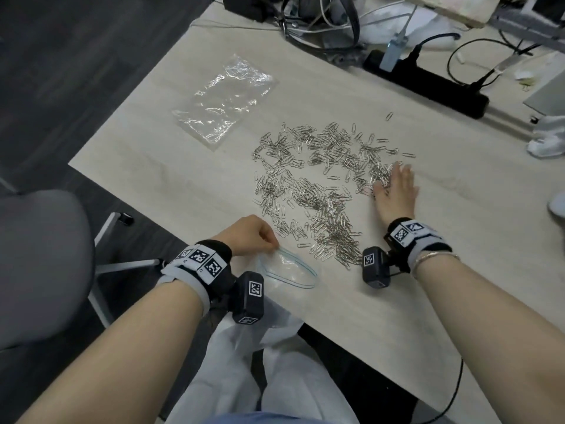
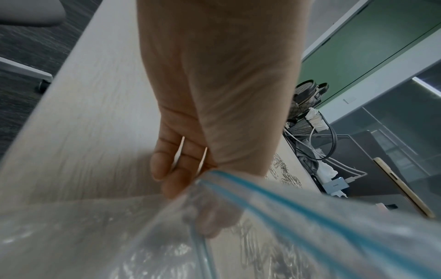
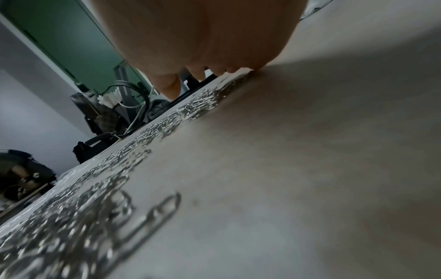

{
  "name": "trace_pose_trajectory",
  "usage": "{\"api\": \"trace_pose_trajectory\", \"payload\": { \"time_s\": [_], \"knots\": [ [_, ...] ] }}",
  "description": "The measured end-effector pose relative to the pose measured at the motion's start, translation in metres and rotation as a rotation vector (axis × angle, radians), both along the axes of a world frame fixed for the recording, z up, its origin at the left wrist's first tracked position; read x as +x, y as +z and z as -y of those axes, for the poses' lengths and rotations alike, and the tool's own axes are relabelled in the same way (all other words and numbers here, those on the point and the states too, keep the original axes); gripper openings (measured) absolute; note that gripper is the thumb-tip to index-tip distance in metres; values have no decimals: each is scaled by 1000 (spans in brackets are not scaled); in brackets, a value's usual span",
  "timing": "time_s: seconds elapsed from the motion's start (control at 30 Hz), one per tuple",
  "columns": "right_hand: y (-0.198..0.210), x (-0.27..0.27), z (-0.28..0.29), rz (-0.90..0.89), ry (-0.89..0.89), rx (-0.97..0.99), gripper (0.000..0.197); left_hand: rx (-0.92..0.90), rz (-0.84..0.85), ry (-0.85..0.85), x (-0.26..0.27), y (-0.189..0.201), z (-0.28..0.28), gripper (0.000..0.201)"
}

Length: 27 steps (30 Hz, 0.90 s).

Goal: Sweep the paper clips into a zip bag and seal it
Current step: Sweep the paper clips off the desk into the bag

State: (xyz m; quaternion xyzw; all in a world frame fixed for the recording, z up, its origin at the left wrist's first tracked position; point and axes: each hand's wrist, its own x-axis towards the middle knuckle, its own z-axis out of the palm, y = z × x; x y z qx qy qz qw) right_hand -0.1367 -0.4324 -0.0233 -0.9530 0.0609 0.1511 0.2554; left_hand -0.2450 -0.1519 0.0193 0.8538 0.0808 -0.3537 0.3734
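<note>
Silver paper clips lie scattered in a wide patch over the middle of the pale wooden table. My right hand lies flat and open at the patch's right edge, fingers straight and touching the clips. My left hand pinches the rim of a clear zip bag with a blue seal strip at the table's near edge. The bag's mouth gapes open toward the clips. In the left wrist view my curled fingers grip the bag's blue strip.
A second, crumpled clear plastic bag lies on the table at the far left. A black power strip and tangled cables sit along the far edge. A grey chair stands left of the table.
</note>
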Motion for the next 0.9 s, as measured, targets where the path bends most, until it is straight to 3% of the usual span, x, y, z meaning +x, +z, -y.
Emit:
{"api": "trace_pose_trajectory", "payload": {
  "time_s": [0.17, 0.43, 0.53, 0.67, 0.8, 0.9],
  "knots": [
    [1, 5, -27, -76, 220, -46, 61, 19, -53, -63, 12, 2, -3, 16],
    [8, -37, -66, -149, 486, 133, 59, 27, -26, -47, 26, 1, -4, 17],
    [13, -33, -59, -59, 402, 209, 52, 33, -28, -50, 31, -2, -5, 14],
    [22, 5, -32, 68, 109, 176, 49, 28, -24, -38, 36, -3, -6, 11],
    [7, 67, 0, 21, -61, 37, 60, 42, -30, -33, 44, -4, -9, 12],
    [-4, 102, 7, -58, -70, -17, 64, 26, -70, -35, 51, -5, -12, 13]
  ]
}}
